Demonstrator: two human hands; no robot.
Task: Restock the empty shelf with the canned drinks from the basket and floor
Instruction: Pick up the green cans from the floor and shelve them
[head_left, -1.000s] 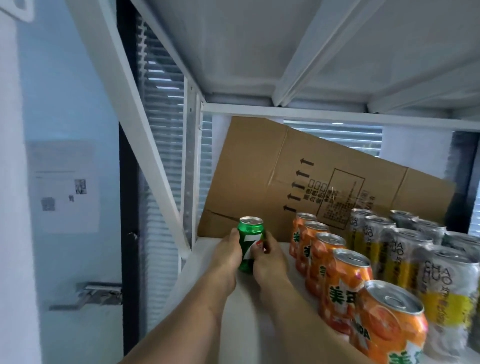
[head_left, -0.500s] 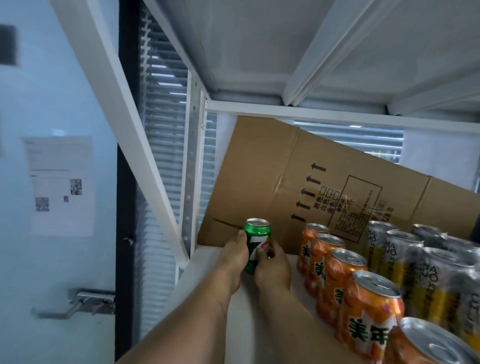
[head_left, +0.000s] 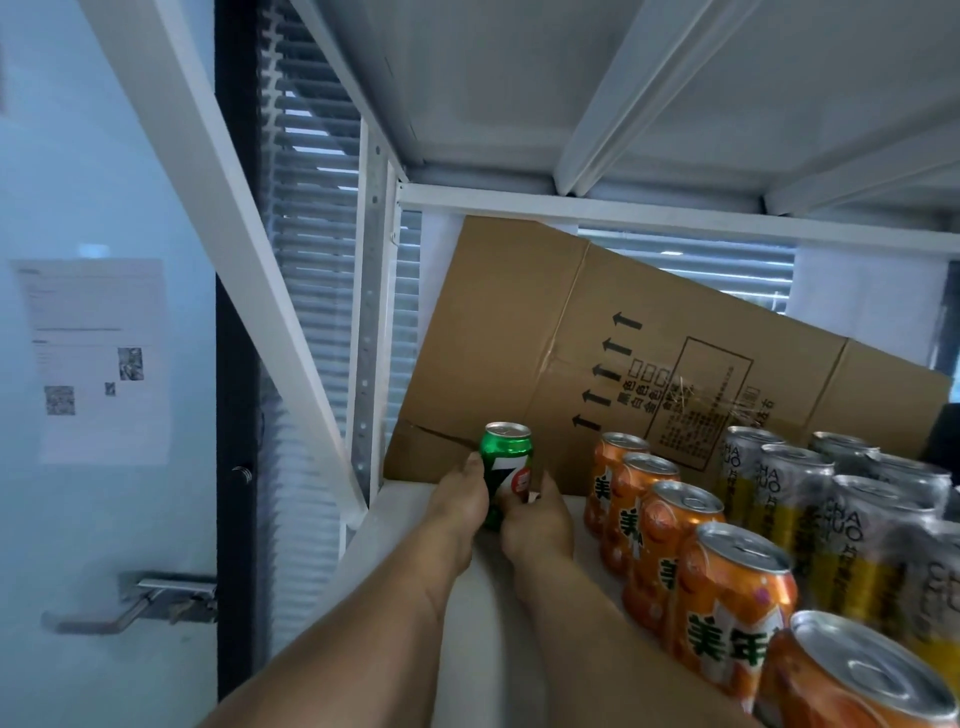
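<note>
Both hands, left and right, curl their fingers around the upright green can on the shelf, just in front of the cardboard, left of the orange cans.

1 head view, close, facing forward into the shelf
</note>
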